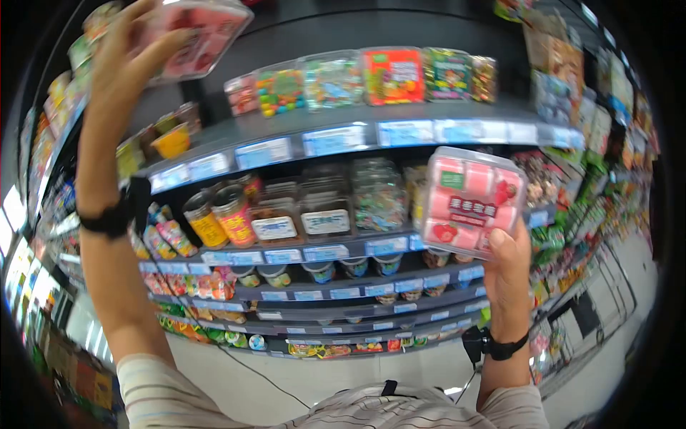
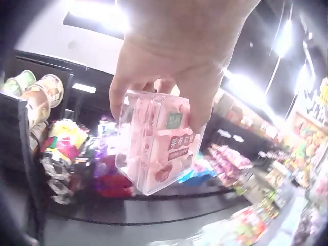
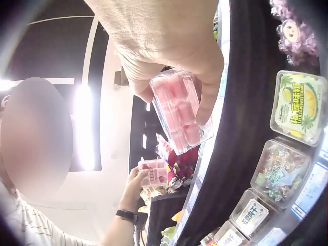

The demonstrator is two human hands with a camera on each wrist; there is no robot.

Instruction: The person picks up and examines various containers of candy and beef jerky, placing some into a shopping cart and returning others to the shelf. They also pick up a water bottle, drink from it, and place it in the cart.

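Observation:
My left hand is raised high at the upper left, gripping a clear plastic box of pink candy by its sides. In the left wrist view, the thumb and fingers clasp the upper part of this candy box, which hangs below the hand. My right hand grips a matching box of pink candy rolls, its label facing me and the thumb over the lower right corner. The right wrist view shows that box pinched between thumb and fingers, with the left hand farther off.
A shelf rack spans the front. Its upper shelf bears a row of clear candy boxes above blue-white price tags. Below stand yellow and pink canisters and stacked labelled tubs. Bagged goods stand at right; tiled floor lies below.

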